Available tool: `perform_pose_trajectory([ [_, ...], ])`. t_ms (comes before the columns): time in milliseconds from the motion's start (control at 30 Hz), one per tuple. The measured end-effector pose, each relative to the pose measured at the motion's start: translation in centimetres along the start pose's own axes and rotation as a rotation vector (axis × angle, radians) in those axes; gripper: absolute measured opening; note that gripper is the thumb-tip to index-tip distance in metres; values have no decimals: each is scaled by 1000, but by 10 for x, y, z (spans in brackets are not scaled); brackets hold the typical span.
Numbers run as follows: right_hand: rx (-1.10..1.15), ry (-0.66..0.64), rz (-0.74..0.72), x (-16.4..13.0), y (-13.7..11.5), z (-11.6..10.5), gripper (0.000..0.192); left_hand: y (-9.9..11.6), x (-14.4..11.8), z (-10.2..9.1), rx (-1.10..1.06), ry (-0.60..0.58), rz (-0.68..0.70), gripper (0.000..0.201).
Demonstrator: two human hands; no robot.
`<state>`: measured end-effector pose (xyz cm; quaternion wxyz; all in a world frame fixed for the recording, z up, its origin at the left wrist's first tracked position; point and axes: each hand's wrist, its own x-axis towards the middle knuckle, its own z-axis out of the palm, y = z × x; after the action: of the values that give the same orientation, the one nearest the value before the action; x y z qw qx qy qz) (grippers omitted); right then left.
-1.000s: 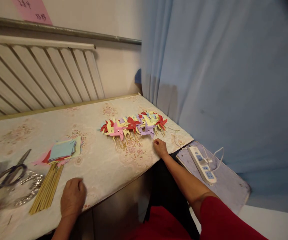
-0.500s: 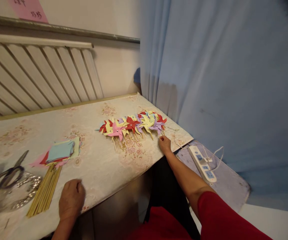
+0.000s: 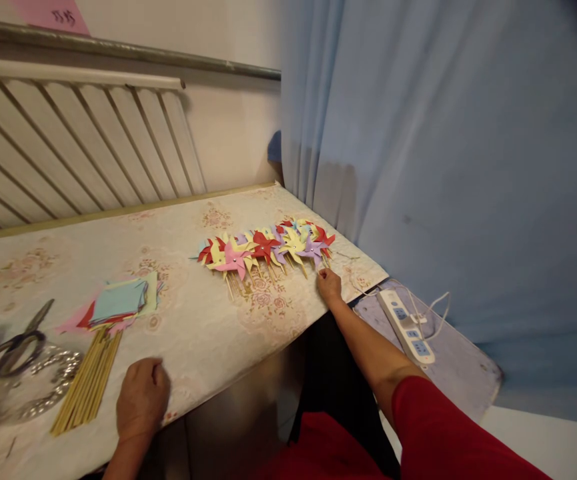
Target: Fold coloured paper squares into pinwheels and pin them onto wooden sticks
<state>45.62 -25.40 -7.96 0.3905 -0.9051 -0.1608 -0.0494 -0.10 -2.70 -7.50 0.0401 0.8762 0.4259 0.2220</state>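
My right hand (image 3: 329,287) is closed in a pinch at the lower end of the stick of a purple paper pinwheel (image 3: 314,249), at the right front of a group of pinwheels. Beside it lie a yellow pinwheel (image 3: 294,247), a red pinwheel (image 3: 265,245) and a pink pinwheel (image 3: 235,259), with several more behind, their sticks towards me. My left hand (image 3: 143,395) rests as a loose fist near the table's front edge, with nothing visible in it. Just left of it is a bundle of thin wooden sticks (image 3: 87,383).
Coloured paper squares (image 3: 119,301) are stacked above the sticks. Scissors (image 3: 15,353) and a clear bag of shiny beads or pins (image 3: 61,383) lie at left. A blue curtain (image 3: 443,200) hangs at right, above a power strip (image 3: 407,327). Behind the table (image 3: 208,353) is a radiator (image 3: 83,143).
Both hands stay almost still, the right one still pinching the stick. The view has shifted slightly, and the pinwheels lie as before.
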Motion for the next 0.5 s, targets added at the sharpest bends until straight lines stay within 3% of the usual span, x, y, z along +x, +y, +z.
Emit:
perform_pose_trajectory([
  [500, -50, -7, -25, -3, -3, -2, 19, 1, 0, -2, -8, 6, 9, 24],
])
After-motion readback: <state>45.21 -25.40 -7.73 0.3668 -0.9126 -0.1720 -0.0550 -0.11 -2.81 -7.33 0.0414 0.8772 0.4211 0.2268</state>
